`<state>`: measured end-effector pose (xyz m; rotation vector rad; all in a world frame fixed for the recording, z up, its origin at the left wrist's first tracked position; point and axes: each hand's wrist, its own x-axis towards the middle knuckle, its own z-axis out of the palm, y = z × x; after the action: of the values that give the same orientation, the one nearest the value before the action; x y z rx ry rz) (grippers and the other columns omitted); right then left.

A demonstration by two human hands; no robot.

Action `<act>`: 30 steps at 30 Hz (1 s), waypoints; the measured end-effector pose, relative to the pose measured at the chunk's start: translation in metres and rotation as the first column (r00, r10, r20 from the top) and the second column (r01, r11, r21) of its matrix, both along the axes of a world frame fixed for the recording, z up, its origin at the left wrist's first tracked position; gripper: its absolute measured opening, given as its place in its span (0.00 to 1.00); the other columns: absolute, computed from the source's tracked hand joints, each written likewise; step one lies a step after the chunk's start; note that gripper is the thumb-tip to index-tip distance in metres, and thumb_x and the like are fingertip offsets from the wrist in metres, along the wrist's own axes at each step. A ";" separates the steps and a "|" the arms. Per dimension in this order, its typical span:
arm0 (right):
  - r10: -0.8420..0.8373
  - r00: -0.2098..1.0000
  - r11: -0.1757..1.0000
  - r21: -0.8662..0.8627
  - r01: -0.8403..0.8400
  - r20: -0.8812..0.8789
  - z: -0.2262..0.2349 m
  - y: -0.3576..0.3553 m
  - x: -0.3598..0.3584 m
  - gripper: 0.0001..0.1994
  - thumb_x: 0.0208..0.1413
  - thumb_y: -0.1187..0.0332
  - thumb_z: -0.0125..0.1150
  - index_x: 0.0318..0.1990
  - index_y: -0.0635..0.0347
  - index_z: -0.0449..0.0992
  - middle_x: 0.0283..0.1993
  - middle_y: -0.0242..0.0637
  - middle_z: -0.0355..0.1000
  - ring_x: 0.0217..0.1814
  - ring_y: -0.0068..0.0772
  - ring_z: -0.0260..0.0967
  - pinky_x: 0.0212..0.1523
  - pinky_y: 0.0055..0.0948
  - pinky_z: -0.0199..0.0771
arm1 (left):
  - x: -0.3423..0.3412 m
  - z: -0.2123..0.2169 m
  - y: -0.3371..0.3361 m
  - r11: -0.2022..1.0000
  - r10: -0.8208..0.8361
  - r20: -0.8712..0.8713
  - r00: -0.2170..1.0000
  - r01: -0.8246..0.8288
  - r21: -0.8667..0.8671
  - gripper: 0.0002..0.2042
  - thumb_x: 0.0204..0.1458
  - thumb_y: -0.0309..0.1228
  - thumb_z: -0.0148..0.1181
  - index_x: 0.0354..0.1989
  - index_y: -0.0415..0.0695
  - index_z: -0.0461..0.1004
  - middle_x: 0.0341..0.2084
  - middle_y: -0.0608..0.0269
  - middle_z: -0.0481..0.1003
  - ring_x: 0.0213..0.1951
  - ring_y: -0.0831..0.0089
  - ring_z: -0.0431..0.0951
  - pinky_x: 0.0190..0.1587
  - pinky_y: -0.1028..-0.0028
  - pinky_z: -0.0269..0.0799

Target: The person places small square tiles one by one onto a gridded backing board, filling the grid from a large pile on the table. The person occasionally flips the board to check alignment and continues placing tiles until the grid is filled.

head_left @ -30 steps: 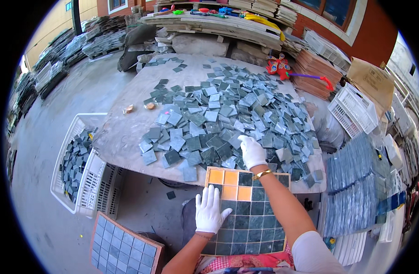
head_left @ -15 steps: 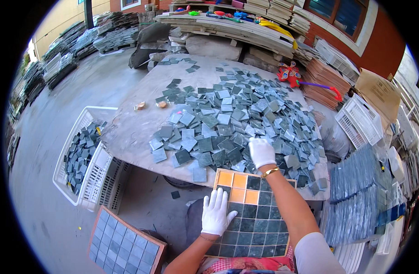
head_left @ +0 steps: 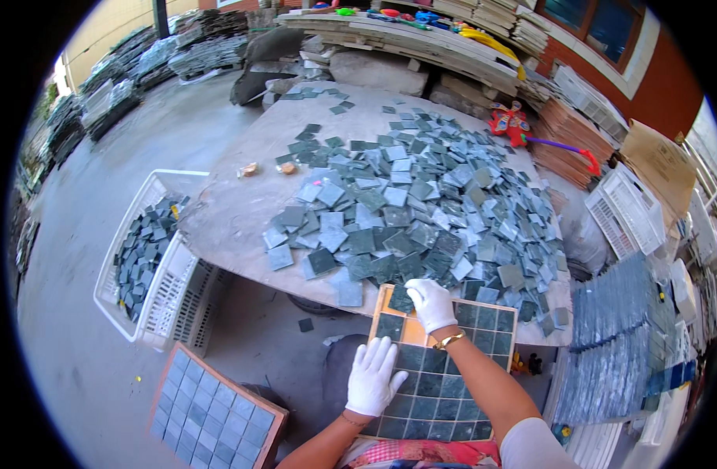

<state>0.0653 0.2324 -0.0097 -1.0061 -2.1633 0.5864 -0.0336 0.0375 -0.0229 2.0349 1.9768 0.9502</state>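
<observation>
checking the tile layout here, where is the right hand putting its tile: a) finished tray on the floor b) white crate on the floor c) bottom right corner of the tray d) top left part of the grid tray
d: the right hand sets a dark green tile at the top left of the grid tray, beside empty orange cells.

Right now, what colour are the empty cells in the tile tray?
Orange, in the head view: the bare cells of the tray, by the right hand.

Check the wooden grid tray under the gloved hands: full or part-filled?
Part-filled. The wooden grid tray has dark green square tiles in most cells, but a few bare orange cells show near its top-left, beside the right hand.
</observation>
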 end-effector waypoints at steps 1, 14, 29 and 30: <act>-0.009 0.999 0.999 0.043 0.007 0.035 -0.002 0.000 -0.001 0.05 0.53 0.69 0.60 0.36 0.56 0.77 0.34 0.43 0.74 0.40 0.47 0.72 0.42 0.39 0.72 | 0.004 0.000 0.000 1.000 0.017 0.018 1.000 -0.017 -0.006 0.28 0.49 0.41 0.61 0.56 0.36 0.67 0.58 0.47 0.65 0.62 0.50 0.62 0.64 0.54 0.51; 0.122 0.908 0.986 0.057 -0.158 0.401 0.017 -0.023 -0.003 0.27 0.45 0.55 0.69 0.47 0.63 0.69 0.46 0.46 0.64 0.47 0.49 0.67 0.46 0.40 0.71 | -0.106 0.009 0.076 0.864 0.377 0.160 0.912 -0.409 0.293 0.20 0.46 0.28 0.60 0.50 0.39 0.70 0.46 0.49 0.72 0.50 0.51 0.69 0.54 0.58 0.65; -0.062 0.990 0.949 0.315 0.019 0.128 0.038 0.065 -0.082 0.22 0.48 0.57 0.66 0.48 0.57 0.71 0.48 0.43 0.70 0.48 0.46 0.71 0.46 0.38 0.73 | -0.265 0.051 0.213 0.870 0.219 -0.346 0.912 -0.343 -0.353 0.32 0.32 0.45 0.74 0.50 0.52 0.73 0.48 0.55 0.72 0.53 0.53 0.70 0.51 0.59 0.71; -0.106 0.983 0.937 0.345 0.049 0.149 0.045 0.078 -0.097 0.24 0.47 0.57 0.66 0.50 0.57 0.70 0.48 0.43 0.70 0.48 0.46 0.71 0.45 0.39 0.74 | -0.263 0.052 0.214 0.875 0.223 -0.334 0.916 -0.339 -0.346 0.32 0.31 0.45 0.74 0.50 0.52 0.73 0.47 0.54 0.72 0.53 0.53 0.70 0.51 0.60 0.70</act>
<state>-0.0320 0.3103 0.0353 -0.9697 -2.2559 0.0839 -0.2967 0.2516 0.0292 1.7561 2.4261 0.2519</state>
